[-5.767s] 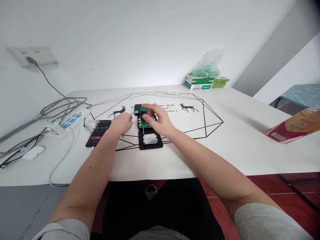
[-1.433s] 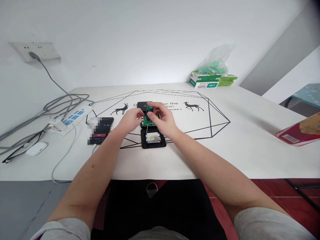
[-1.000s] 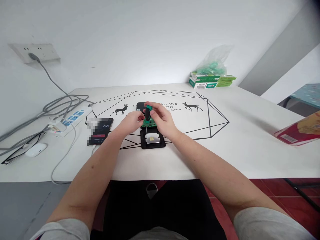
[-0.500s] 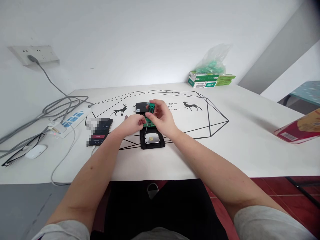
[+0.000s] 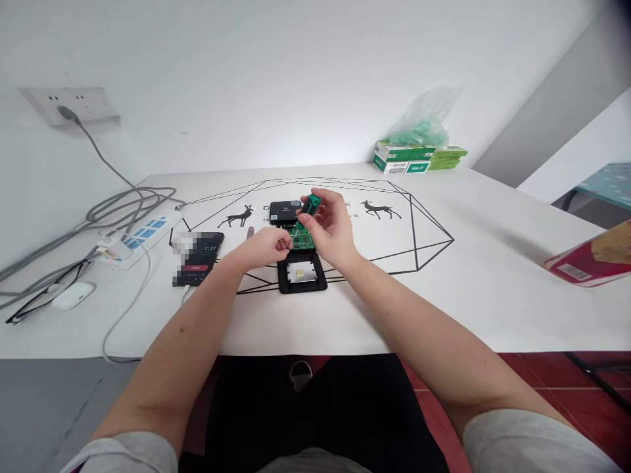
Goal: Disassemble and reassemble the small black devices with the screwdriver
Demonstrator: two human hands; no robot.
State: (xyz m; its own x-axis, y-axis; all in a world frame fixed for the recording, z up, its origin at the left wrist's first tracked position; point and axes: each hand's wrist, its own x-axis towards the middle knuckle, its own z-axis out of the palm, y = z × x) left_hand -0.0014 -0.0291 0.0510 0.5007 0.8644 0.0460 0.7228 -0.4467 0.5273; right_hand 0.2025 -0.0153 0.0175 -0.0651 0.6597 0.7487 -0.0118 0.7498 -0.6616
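Observation:
My right hand (image 5: 336,226) is closed round the green and black handle of a screwdriver (image 5: 311,203), its thin shaft slanting down to the left. At the tip, the fingers of my left hand (image 5: 266,247) are pinched together; what they hold, if anything, is too small to make out. Beneath the shaft lies a green circuit board (image 5: 302,242), partly covered by my hands. Just in front of it is an open black casing half (image 5: 322,279) with a silver plate (image 5: 308,271) inside. A flat black box-like cover (image 5: 284,211) sits behind the board.
To the left lie a phone (image 5: 203,253), a power strip (image 5: 148,233) with cables, glasses (image 5: 29,302) and a white earphone case (image 5: 73,295). Green boxes (image 5: 404,154) under a plastic bag (image 5: 424,121) stand at the back right. A red packet (image 5: 582,266) is at the right edge.
My right hand has shifted up and right, tilting the screwdriver from near upright to a slant. More of the circuit board shows. My left fingers stay at the screwdriver tip.

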